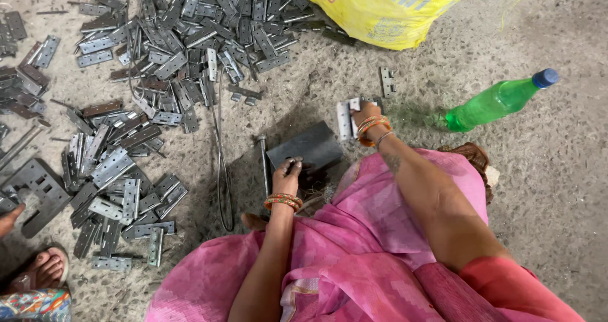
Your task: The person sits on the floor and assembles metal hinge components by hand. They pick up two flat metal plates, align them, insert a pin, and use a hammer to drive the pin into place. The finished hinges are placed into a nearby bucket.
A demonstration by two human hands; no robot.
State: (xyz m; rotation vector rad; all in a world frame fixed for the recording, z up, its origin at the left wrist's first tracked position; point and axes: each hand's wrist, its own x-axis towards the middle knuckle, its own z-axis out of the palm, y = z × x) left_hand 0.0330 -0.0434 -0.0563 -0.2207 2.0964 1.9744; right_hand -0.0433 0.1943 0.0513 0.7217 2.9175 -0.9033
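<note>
So, hinges (347,118): the right hand (365,115) grips a few grey metal hinges, held just above the floor (557,170) beside a dark block (308,148). The left hand (288,173) is closed on a small piece pressed to the block's near edge; what piece, cannot tell. Hinges look stiff, flat, thin steel, light singly, probably sharp-edged and a bit slick; best pinched across the flat leaves, not the edges. A long bolt (262,160) lies on the floor just left of the block. Big hinge pile (190,31) toward the far left of the floor, a smaller pile (117,183) at left. Yellow sack (386,8) at the far edge, green bottle (500,100) lying at right. Another person's foot (41,271) at the near left corner.
</note>
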